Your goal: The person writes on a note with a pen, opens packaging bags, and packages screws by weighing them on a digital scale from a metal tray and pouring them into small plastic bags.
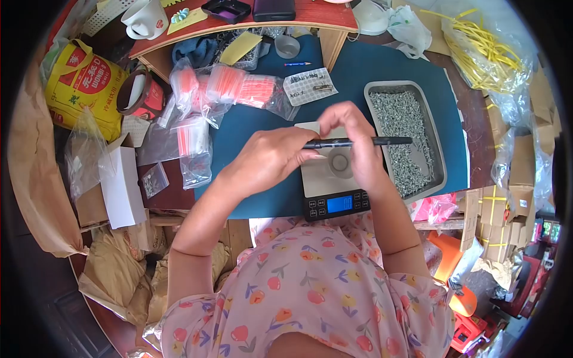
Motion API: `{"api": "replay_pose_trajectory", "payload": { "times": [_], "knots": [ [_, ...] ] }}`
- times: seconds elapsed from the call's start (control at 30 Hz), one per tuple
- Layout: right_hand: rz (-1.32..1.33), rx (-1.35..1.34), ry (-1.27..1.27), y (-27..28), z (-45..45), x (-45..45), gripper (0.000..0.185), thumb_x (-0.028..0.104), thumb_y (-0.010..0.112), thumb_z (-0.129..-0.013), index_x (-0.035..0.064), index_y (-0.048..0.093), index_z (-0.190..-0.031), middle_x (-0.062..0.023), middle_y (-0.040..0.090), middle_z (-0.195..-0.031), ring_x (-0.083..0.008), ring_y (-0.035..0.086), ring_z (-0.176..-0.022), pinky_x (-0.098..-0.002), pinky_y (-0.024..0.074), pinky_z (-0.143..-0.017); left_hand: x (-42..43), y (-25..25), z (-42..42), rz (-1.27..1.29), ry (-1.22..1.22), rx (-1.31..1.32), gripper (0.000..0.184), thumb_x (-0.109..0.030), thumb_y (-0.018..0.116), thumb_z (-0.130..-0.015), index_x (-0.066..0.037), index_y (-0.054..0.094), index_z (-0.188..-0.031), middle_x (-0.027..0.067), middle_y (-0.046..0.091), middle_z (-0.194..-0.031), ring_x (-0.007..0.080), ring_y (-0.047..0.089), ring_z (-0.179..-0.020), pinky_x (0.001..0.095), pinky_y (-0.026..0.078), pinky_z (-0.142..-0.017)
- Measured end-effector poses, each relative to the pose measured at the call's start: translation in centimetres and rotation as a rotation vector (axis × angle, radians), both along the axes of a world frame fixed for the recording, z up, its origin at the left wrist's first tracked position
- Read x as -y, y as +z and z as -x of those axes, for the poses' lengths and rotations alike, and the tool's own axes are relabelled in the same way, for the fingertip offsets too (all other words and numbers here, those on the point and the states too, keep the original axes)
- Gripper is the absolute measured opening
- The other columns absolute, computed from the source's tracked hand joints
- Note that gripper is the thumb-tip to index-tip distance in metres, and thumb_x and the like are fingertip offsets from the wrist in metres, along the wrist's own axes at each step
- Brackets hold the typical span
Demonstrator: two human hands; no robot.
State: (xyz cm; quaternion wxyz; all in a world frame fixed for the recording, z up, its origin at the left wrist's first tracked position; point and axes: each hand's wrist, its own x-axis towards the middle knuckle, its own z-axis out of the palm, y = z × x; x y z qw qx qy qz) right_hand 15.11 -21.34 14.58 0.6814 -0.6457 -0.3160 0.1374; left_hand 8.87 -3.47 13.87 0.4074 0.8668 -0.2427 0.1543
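A black pen (391, 141) lies nearly level in front of me, held up over a digital scale (317, 179). My left hand (268, 154) pinches its left end between thumb and fingers. My right hand (360, 146) is closed around the pen near its middle, with the right end sticking out past the hand. The scale has a pale top and a lit blue display (340, 204); its digits are too small to read surely. To the right stands a grey tray (440, 156) of small silvery screw-like pieces (403, 119).
Left of the scale lie clear bags with red-and-white contents (224, 83). Behind it are a handwritten paper (298, 89) and a blue pencil (297, 64). A white box (122, 188) and a yellow bag (89, 89) stand left. A red shelf (322, 17) borders the back.
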Motion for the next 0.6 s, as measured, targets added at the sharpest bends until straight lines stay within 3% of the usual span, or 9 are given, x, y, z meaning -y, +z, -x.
{"api": "replay_pose_trajectory", "payload": {
  "times": [0.03,0.07,0.17,0.27,0.37,0.47,0.6],
  "knots": [
    [-0.012,0.118,-0.047,-0.2,0.1,-0.3,0.030,0.025,0.036,-0.095,0.0014,0.054,-0.101,-0.0088,0.054,-0.096,-0.0159,0.053,-0.091,-0.0303,0.0410,-0.086,0.4,-0.2,0.1,0.008,-0.005,0.017,0.023,-0.015,0.064,-0.084,0.002,0.059,-0.099,0.0155,0.063,-0.086,0.0339,0.061,-0.073,0.0367,0.050,-0.064],
    [-0.037,0.040,0.040,-0.3,0.2,-0.3,0.038,0.026,0.030,-0.093,0.0013,0.050,-0.113,-0.0118,0.052,-0.111,-0.0203,0.047,-0.110,-0.0352,0.0320,-0.099,0.9,-0.4,0.3,0.004,-0.006,0.073,0.022,-0.015,0.062,-0.086,0.004,0.057,-0.098,0.0162,0.062,-0.084,0.0344,0.060,-0.069,0.0379,0.049,-0.061],
    [-0.138,-0.038,0.014,-0.7,0.5,-1.2,0.041,0.024,0.030,-0.090,0.0010,0.049,-0.117,-0.0108,0.053,-0.115,-0.0203,0.047,-0.113,-0.0358,0.0315,-0.100,1.7,-0.7,0.6,0.072,0.005,0.063,0.021,-0.013,0.060,-0.088,0.005,0.057,-0.098,0.0168,0.061,-0.082,0.0340,0.059,-0.066,0.0382,0.049,-0.060],
    [-0.138,-0.088,0.081,-1.2,0.4,-1.5,0.044,0.024,0.028,-0.087,0.0018,0.049,-0.119,-0.0100,0.051,-0.120,-0.0206,0.045,-0.117,-0.0365,0.0299,-0.101,2.0,-0.9,0.8,0.074,0.028,0.002,0.022,-0.008,0.065,-0.082,0.006,0.056,-0.097,0.0191,0.060,-0.079,0.0372,0.059,-0.066,0.0409,0.047,-0.056],
    [-0.101,-0.128,0.160,-1.5,0.0,-1.7,0.046,0.030,0.031,-0.088,0.0044,0.042,-0.125,-0.0131,0.052,-0.125,-0.0206,0.044,-0.121,-0.0359,0.0307,-0.100,2.2,-1.9,0.8,0.127,0.057,0.036,0.018,-0.011,0.057,-0.089,0.004,0.057,-0.099,0.0170,0.059,-0.078,0.0314,0.058,-0.063,0.0371,0.048,-0.059],
    [-0.113,-0.246,0.183,-2.6,-0.1,-2.5,0.044,0.026,0.038,-0.091,0.0047,0.039,-0.130,-0.0146,0.045,-0.129,-0.0214,0.041,-0.121,-0.0369,0.0298,-0.102,2.0,-2.4,0.3,0.250,0.064,-0.212,0.019,-0.013,0.056,-0.090,0.004,0.057,-0.100,0.0177,0.059,-0.075,0.0309,0.058,-0.062,0.0366,0.048,-0.061],
    [-0.091,-0.346,-0.053,-3.4,-0.5,-0.9,0.051,0.022,0.051,-0.090,0.0039,0.033,-0.135,-0.0154,0.043,-0.130,-0.0234,0.041,-0.124,-0.0361,0.0300,-0.103,-1.7,-5.0,-3.4,0.110,0.335,-0.281,0.025,-0.019,0.051,-0.092,0.002,0.055,-0.104,0.0274,0.059,-0.083,0.0440,0.059,-0.076,0.0451,0.048,-0.065]
  ]
}}
